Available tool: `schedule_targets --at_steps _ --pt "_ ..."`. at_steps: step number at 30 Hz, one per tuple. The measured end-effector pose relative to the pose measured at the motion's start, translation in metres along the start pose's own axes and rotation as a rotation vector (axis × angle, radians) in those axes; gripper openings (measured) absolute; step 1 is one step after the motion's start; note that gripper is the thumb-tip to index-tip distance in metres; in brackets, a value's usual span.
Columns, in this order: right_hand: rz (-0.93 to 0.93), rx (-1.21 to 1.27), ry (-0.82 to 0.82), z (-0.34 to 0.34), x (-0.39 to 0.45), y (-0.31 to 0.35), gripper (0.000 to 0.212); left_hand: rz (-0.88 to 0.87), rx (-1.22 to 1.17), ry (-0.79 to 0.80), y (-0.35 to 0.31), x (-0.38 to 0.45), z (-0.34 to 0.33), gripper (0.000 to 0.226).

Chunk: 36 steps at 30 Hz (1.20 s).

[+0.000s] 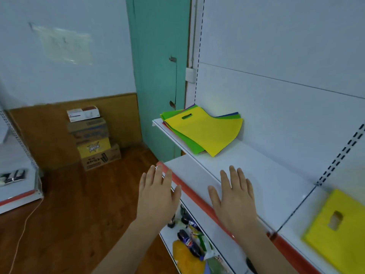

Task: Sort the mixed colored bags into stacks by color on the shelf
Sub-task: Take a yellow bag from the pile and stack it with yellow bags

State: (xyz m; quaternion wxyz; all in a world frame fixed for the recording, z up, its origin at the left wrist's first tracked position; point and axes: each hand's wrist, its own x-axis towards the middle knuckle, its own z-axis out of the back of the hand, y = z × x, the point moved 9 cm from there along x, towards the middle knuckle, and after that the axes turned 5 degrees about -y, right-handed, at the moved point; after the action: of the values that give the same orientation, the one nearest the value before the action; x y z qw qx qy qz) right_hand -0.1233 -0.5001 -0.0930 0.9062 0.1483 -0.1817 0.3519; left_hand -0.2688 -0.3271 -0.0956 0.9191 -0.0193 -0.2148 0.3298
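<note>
White shelving fills the right side of my view, with a pale wall, a green door and a wooden floor to the left. At about one o'clock from my hands, the upper shelf carries the mixed pile of bags: a yellow bag is on top, green ones under it, and edges of blue and red show at the sides. At four o'clock, on the next section of the shelf, a single yellow bag lies alone, well apart from the pile; I judge it is the beginning of the yellow stack. At ten o'clock, some cardboard boxes stand against the wall. Below my hands, at six o'clock, bottles and snacks sit on a lower shelf.

I think I am between two picks. The next move calls for reaching forward to the pile and taking its top yellow bag, then carrying it right.

My left hand is flat with straight fingers, over the red shelf edge, holding nothing. My right hand is also spread wide above the bare shelf; whether it touches the surface I cannot tell.
</note>
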Motion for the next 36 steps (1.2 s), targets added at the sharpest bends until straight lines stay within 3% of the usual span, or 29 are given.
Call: schedule_targets --at_steps 12,18,24,31,33,36 --pt "-0.119 0.024 -0.069 -0.076 0.177 0.020 0.073 -0.185 -0.004 0.027 0.020 0.211 -0.054 0.066" --pt "-0.218 -0.101 0.065 -0.114 0.221 0.016 0.080 -0.295 -0.054 0.100 0.012 0.271 -0.095 0.070" --pt "-0.342 -0.182 0.116 -0.129 0.226 0.010 0.060 -0.430 -0.051 0.108 0.009 0.320 -0.127 0.075" --pt "-0.553 -0.217 0.042 -0.108 0.205 0.000 0.040 -0.568 -0.002 0.164 -0.003 0.321 -0.151 0.075" --pt "-0.692 -0.288 0.029 -0.099 0.196 -0.014 0.044 -0.600 -0.021 0.171 -0.008 0.319 -0.152 0.071" --pt "-0.975 -0.298 0.049 -0.090 0.175 -0.040 0.069 -0.631 -0.086 0.143 -0.013 0.318 -0.149 0.068"
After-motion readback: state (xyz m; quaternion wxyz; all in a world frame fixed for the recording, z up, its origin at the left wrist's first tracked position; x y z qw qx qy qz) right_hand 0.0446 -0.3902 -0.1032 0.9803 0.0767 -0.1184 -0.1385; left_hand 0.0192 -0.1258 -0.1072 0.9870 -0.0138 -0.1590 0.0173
